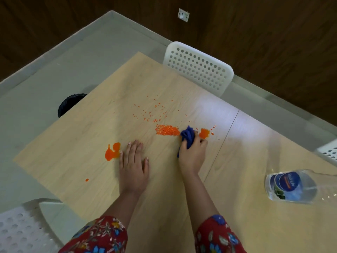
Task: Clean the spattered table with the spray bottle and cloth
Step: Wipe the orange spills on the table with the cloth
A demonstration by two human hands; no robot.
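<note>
Orange spatter marks the light wooden table [76, 154]: a dense patch [166, 130] mid-table, fine specks beyond it, a blob [112, 152] at the left and a small patch [204, 133] to the right. My right hand [192, 152] grips a bunched blue cloth [187, 136] pressed on the table between the dense patch and the small patch. My left hand [133, 161] rests flat on the table with fingers straight, just right of the left blob. A clear plastic bottle [291, 187] with a blue label lies at the right.
A white perforated chair [198, 67] stands at the table's far side, another [328, 152] at the right edge, a third [21, 227] at the near left. A black bin [70, 104] sits on the floor beyond the left edge.
</note>
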